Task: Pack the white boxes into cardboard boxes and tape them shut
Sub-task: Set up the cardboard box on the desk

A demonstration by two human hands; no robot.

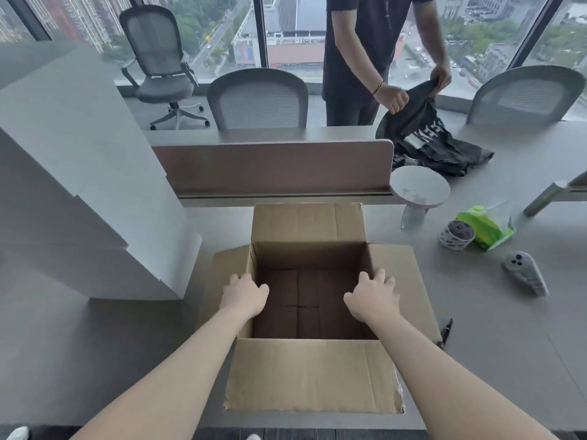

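Grey table (492,360) filling most of the view, office rm w/ tall windows (286,27) showing city behind. Mesh chairs (259,100) standing along far side, brown divider panel (273,168) running across table mid. Second person (359,58) standing opp, holding dark garment (425,134).

Cardboard box (313,376) sitting at table ctr-front, mouth facing up, all 4 flaps folding outward, inside showing only bottom flaps. Long axis looking L-R, parallel to near table edge, but wide-angle lens making that approx.

Left hand (244,295) resting on box's left wall edge, fingers relaxed over the flap fold, thumb pointing inward. Right hand (373,296) resting on right wall edge, fingers spread, pinching nothing.

White boxes (79,185) stacking in staggered pile on table's left, just beside box's left flap.

Right of box: tape roll (457,235) touching green pack (486,225), grey controller (525,273) lying nearer, black marker (446,331) by right flap, round white stand (419,185) at divider end.
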